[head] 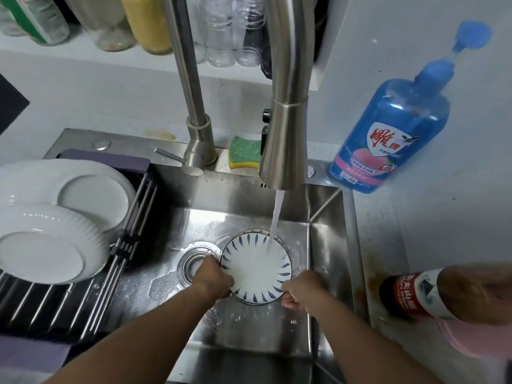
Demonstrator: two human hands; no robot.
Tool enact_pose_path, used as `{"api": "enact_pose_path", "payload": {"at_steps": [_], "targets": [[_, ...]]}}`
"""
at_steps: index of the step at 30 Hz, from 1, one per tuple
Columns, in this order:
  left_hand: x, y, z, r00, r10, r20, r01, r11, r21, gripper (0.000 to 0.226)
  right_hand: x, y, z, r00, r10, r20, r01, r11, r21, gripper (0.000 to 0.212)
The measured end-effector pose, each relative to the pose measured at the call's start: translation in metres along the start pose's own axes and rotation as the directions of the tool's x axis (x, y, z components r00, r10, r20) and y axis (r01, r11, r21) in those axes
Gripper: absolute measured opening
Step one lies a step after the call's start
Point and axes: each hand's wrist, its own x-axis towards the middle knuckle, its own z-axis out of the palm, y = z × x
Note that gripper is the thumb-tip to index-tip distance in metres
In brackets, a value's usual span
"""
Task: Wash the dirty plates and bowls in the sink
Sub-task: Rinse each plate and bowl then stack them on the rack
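Fingers [225, 281] of the left hand [212, 277] curl over the near-left rim of a small white plate [256, 268] with blue leaf marks round its edge. The right hand [303, 288] pinches the near-right rim, thumb on top and fingertips showing beneath. Both hands hold the plate low inside the steel sink [243, 200], just right of the round drain [194, 261], with its face turned up. A stream of water [275, 217] falls from the pull-down tap head [285, 139] and lands on the far right part of the plate, spreading across it. A patch of foam [163, 286] lies on the sink floor, near the drain on its left.

A dish rack [55, 306] spans the left part of the sink. On it rest a smooth white plate [94, 198] at the back and a ribbed white plate [41, 245] in front, which overlaps the smooth one's near edge. On the sink's back ledge a green-and-yellow sponge [243, 152] sits between the tap base [199, 151] and the tap head. At the far right corner of the sink a blue dish-soap bottle [388, 126] with a pump stands on the pale worktop [388, 231]. Nearer, at the right edge, is a red-labelled bottle [410, 295] with something pink [471, 339] below it, too blurred to name. Jars [144, 20] and clear bottles stand in a row on the ledge behind the tap
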Motion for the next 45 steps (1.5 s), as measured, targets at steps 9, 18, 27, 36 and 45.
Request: {"api": "enact_pose_path", "payload": {"at_steps": [9,18,27,36,45], "targets": [[-0.048,0.023,-0.018,0.997,0.052,0.049,-0.039,0.969,-0.243,0.031,-0.020,-0.005,-0.018,0.986,0.043,0.158,-0.039,0.999,-0.034,0.004],[-0.070,0.042,-0.031,0.981,0.182,0.071,-0.138,0.902,-0.409,0.042,-0.067,-0.043,-0.025,0.930,-0.367,-0.020,0.367,0.930,0.013,0.015],[-0.101,0.056,-0.025,0.959,0.228,0.170,-0.116,0.859,-0.498,0.036,-0.103,-0.054,-0.034,0.905,-0.413,-0.101,0.420,0.906,0.055,0.018],[-0.113,0.080,-0.060,0.970,0.223,0.092,-0.130,0.804,-0.580,0.020,-0.119,-0.071,-0.025,0.897,-0.395,-0.198,0.429,0.887,0.171,0.023],[-0.123,0.085,-0.067,0.950,0.220,0.220,-0.042,0.791,-0.611,0.026,-0.128,-0.077,-0.022,0.881,-0.429,-0.201,0.456,0.882,0.115,0.024]]}}
